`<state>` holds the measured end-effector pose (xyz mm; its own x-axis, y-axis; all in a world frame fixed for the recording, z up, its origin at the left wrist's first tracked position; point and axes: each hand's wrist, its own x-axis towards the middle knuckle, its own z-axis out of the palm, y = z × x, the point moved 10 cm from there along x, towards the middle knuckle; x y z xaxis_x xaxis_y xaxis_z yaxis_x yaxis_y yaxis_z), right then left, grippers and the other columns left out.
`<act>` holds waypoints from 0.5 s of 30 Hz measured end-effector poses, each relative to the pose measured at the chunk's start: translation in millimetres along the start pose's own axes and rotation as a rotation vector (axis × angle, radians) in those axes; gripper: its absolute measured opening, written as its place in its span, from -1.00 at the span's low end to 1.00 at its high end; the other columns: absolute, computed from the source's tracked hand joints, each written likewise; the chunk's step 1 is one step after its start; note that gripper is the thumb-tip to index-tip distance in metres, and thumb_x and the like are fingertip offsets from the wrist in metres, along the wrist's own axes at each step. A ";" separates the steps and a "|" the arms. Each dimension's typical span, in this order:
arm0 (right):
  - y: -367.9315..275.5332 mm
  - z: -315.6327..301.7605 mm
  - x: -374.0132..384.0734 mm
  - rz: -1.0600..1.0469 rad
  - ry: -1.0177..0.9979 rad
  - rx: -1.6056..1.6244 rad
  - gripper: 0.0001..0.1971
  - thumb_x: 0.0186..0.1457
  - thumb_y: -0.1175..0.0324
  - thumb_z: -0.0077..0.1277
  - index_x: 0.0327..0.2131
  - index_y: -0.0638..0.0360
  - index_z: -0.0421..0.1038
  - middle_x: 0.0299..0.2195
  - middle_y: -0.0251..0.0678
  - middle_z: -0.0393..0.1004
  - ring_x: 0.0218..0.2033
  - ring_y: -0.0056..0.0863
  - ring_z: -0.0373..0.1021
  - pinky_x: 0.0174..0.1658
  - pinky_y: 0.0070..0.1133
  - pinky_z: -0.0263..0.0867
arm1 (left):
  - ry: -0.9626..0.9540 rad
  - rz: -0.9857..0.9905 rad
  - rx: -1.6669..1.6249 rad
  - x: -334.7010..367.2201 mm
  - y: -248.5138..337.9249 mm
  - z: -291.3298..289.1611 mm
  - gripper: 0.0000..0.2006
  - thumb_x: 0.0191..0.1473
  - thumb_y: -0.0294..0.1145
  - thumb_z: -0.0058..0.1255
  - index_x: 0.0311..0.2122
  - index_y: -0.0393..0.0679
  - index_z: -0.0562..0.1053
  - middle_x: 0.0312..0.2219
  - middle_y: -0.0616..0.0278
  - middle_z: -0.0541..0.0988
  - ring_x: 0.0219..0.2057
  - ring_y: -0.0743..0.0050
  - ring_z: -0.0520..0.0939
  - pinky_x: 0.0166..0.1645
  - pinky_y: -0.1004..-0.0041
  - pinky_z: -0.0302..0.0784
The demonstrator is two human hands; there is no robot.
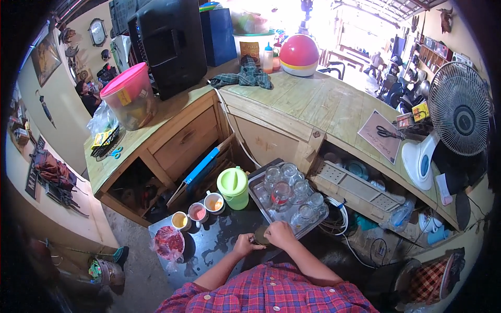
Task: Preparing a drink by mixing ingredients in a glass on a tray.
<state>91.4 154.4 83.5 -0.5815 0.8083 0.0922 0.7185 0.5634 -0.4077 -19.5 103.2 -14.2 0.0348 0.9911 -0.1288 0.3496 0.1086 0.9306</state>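
Note:
My left hand (pixel 247 245) and my right hand (pixel 281 235) are close together over the near edge of the dark table (pixel 222 250). Both have their fingers closed on a small olive-green thing (pixel 260 236); its kind is too covered to make out. Just beyond my right hand sits a metal tray (pixel 254 189) with several upside-down glass mugs (pixel 281 193). A light-green lidded pitcher (pixel 233 188) stands left of the tray. Beside it are three cups, one yellowish inside (pixel 181 221), one pink (pixel 198 212) and one pale orange (pixel 214 202). At the table's left lies a red-filled plastic bag (pixel 169 243).
A wooden counter (pixel 292 99) wraps around the far side, carrying a pink-lidded tub (pixel 129 99), a red and white ball-shaped container (pixel 299 55), scissors (pixel 389 132) and a fan (pixel 459 109). Its open shelf holds more glassware. White cable (pixel 344 229) hangs right of the tray.

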 end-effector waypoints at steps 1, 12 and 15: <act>5.4 8.5 0.5 0.060 -0.091 0.111 -0.89 -0.12 0.31 0.14 -0.55 0.09 0.59 -0.51 -0.23 0.51 -0.34 -0.26 0.42 -0.23 -0.36 0.34 | -0.005 0.004 0.022 1.0 0.7 -0.5 -0.51 -0.40 -0.11 0.50 -0.53 -0.30 0.48 -0.71 0.28 0.44 -0.63 0.63 0.28 -0.52 0.41 0.34; 1.3 4.0 1.3 -0.020 0.065 0.067 -0.85 -0.12 0.30 0.15 -0.55 0.17 0.56 -0.51 -0.18 0.52 -0.35 -0.20 0.45 -0.25 -0.31 0.37 | -0.037 -0.001 0.028 2.5 -13.8 6.0 -0.58 -0.33 -0.22 0.47 -0.43 -0.30 0.54 -0.59 0.19 0.60 -0.58 0.65 0.45 -0.40 0.43 0.45; 3.4 4.9 1.6 0.033 -0.003 0.061 -0.84 -0.12 0.30 0.15 -0.56 0.19 0.56 -0.51 -0.18 0.51 -0.33 -0.22 0.45 -0.24 -0.31 0.37 | -0.045 -0.028 0.104 2.7 -16.5 5.3 -0.58 -0.33 -0.22 0.47 -0.43 -0.30 0.54 -0.59 0.19 0.60 -0.58 0.64 0.46 -0.41 0.43 0.45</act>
<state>91.0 156.8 77.8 -0.5591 0.8257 0.0747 0.7128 0.5248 -0.4653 -20.2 103.7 -31.7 0.0647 0.9831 -0.1715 0.4459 0.1253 0.8863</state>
